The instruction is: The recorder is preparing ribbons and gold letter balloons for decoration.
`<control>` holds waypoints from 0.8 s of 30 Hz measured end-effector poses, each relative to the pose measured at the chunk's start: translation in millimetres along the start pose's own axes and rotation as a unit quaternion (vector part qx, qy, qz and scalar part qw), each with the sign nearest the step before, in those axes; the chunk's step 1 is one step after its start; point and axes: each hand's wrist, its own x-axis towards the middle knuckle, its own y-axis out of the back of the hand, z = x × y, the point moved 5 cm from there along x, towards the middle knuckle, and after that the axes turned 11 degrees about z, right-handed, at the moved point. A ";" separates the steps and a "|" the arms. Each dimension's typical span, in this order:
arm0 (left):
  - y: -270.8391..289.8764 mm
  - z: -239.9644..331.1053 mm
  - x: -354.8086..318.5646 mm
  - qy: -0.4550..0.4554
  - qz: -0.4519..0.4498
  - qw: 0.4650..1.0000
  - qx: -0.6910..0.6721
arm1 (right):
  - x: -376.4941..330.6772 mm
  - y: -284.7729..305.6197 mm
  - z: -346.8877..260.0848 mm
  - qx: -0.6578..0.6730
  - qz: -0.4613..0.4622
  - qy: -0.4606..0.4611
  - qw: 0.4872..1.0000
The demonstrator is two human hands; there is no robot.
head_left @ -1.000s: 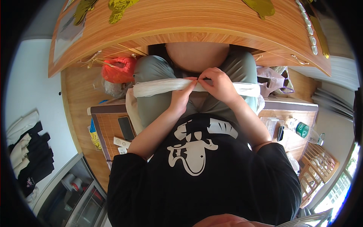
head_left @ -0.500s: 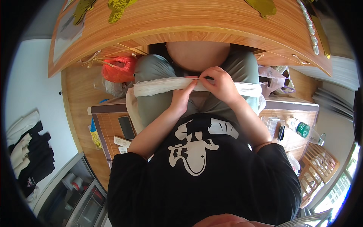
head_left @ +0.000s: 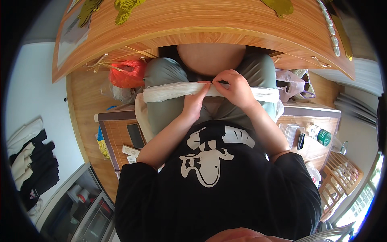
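A long skein of white thread lies stretched across my thighs, from one knee to the other. My left hand is closed on the middle of it, thumb on the near side, with most fingers hidden behind the strands. Just right of that thumb, my right hand is closed in a pinch over the skein, its thumb and forefinger meeting the left fingertips. Something thin and dark shows between the fingertips, too small to name.
Ahead stands a wooden desk bearing gold foil pieces, with a round tan seat beneath. A red plastic bag hangs at left, pale bags at right. Behind, a phone lies left and a green-labelled bottle right.
Both hands keep almost the same place and grip on the skein. The view has shifted very slightly; nothing else has visibly moved.
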 end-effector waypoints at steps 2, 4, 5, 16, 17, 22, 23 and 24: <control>-0.2 0.8 -0.3 -0.005 0.002 1.000 0.008 | 0.4 0.9 0.0 0.000 0.007 -0.002 1.000; -0.5 1.5 -1.0 -0.006 0.001 1.000 0.010 | 0.5 1.4 -0.3 -0.002 0.009 0.003 1.000; -0.8 2.2 -1.4 -0.006 0.001 1.000 0.012 | 0.6 1.8 -0.7 -0.004 0.010 0.008 1.000; 16.3 -12.9 -22.8 0.315 0.034 0.935 -0.158 | 11.0 69.3 -3.7 -0.102 -0.210 -0.120 0.965; 12.5 -7.3 -29.0 0.330 0.030 0.931 -0.150 | 9.3 79.8 1.3 -0.096 -0.209 -0.115 0.966; 14.4 49.4 -102.4 0.346 0.017 0.938 -0.023 | 23.3 133.0 -37.1 0.026 -0.168 -0.121 0.978; 10.1 62.0 -114.0 0.342 -0.024 0.939 -0.021 | 26.3 141.1 -49.9 0.094 -0.163 -0.102 0.977; 3.9 71.4 -118.3 0.343 -0.024 0.939 -0.021 | 30.2 144.5 -64.6 0.173 -0.150 -0.097 0.969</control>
